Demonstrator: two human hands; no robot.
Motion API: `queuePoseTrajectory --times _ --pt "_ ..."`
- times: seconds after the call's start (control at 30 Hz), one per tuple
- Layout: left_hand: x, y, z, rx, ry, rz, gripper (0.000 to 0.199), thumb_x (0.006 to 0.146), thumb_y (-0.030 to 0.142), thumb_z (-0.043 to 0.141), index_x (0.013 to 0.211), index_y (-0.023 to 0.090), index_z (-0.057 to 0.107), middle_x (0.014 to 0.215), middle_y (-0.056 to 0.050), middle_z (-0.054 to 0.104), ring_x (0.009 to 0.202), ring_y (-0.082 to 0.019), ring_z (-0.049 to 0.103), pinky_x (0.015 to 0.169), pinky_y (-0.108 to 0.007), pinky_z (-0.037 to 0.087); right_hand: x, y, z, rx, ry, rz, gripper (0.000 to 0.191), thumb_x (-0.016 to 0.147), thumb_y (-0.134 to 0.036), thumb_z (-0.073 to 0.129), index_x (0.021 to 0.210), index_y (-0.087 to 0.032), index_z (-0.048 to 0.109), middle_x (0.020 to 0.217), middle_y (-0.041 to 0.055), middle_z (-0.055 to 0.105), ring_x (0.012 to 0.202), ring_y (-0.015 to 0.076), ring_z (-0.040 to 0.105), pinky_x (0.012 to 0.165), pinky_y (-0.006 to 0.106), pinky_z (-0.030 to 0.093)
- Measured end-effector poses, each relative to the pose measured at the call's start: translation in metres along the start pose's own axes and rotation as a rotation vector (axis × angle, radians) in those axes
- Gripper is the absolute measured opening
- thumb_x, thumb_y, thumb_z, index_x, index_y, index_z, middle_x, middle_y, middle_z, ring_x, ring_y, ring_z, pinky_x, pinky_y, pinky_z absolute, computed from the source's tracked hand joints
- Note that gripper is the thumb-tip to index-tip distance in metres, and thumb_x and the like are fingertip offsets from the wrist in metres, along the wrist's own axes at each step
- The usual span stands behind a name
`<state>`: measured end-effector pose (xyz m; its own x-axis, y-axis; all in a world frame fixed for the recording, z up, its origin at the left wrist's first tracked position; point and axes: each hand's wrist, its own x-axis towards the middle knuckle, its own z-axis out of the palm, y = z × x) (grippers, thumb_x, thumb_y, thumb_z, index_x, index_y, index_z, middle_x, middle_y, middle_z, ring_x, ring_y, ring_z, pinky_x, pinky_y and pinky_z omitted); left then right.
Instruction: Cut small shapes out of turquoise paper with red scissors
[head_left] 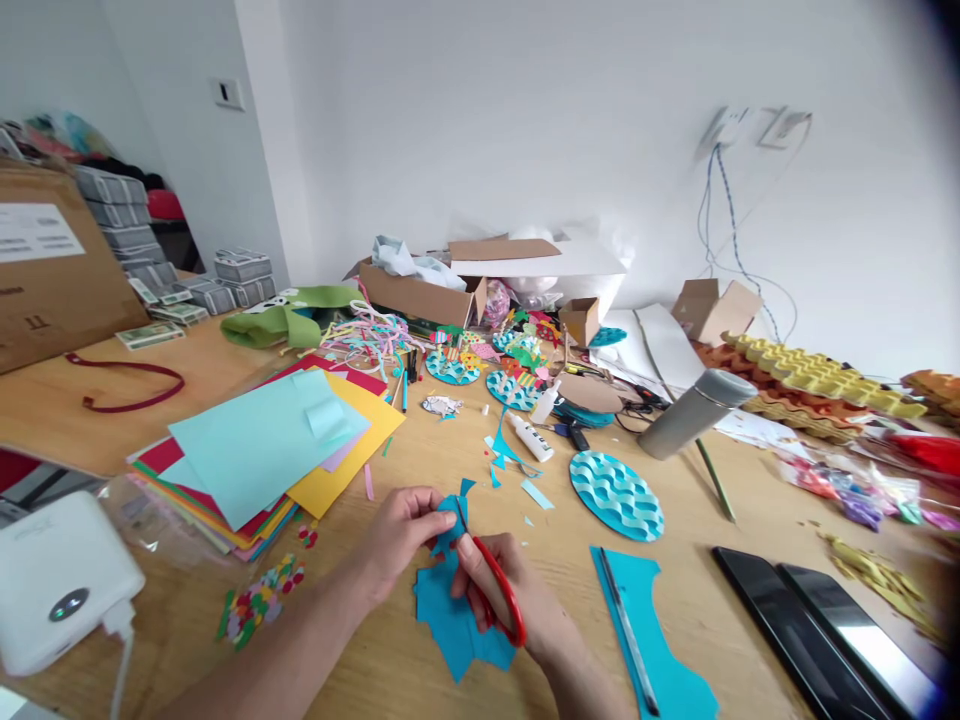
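My left hand [405,525] pinches a small piece of blue paper [448,508] between thumb and fingers. Red-handled scissors [504,585] are gripped in my right hand [517,590], with their blades at the edge of that piece. Beneath my hands, a larger jagged blue paper offcut [457,625] lies on the table, partly covered by my right hand. Small blue scraps [495,476] are scattered just beyond. To the right lies a blue sheet with a curved cutout [671,650], and a pen [628,632] rests on it.
Stacked coloured paper [255,455] and paper dots [262,600] lie left, near a white device [64,575]. Beyond are a glue bottle [531,438], a wavy-patterned oval [616,495] and a grey flask [694,415]. Two black phones [780,630] lie right; boxes [420,290] line the wall.
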<state>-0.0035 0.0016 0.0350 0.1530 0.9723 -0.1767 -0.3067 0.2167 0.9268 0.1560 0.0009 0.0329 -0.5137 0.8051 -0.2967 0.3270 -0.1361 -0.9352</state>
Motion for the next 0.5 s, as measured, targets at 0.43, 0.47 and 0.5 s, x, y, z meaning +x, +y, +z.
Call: queuePoseTrajectory --times 0.43,0.47,0.5 --pt "-0.0007 0.0011 0.0001 -0.003 0.002 0.005 0.024 0.067 0.031 0.07 0.057 0.015 0.055 0.052 0.003 0.054 0.051 -0.01 0.046 0.052 -0.023 0.032 0.0001 0.0013 -0.0001 0.001 0.005 0.009 0.071 0.075 -0.08 0.042 0.059 -0.013 0.058 0.037 -0.0021 0.045 0.031 0.0067 0.038 0.033 0.019 0.024" --pt "-0.0005 0.0006 -0.0001 -0.007 -0.001 0.005 0.024 0.067 0.031 0.07 0.057 0.015 0.055 0.053 0.003 0.054 0.051 -0.01 0.046 0.052 -0.023 0.033 0.0 0.001 0.0002 -0.001 0.009 0.012 0.071 0.075 -0.08 0.042 0.059 -0.013 0.058 0.036 -0.0022 0.044 0.03 0.0067 0.037 0.033 0.02 0.024" --pt "-0.0004 0.0002 -0.0002 -0.011 -0.002 0.006 0.023 0.067 0.031 0.07 0.058 0.015 0.056 0.053 0.003 0.054 0.051 -0.01 0.046 0.052 -0.023 0.033 -0.0001 0.0005 0.0005 -0.003 0.013 0.016 0.071 0.074 -0.081 0.042 0.058 -0.013 0.058 0.036 -0.0022 0.044 0.03 0.0069 0.037 0.033 0.02 0.024"
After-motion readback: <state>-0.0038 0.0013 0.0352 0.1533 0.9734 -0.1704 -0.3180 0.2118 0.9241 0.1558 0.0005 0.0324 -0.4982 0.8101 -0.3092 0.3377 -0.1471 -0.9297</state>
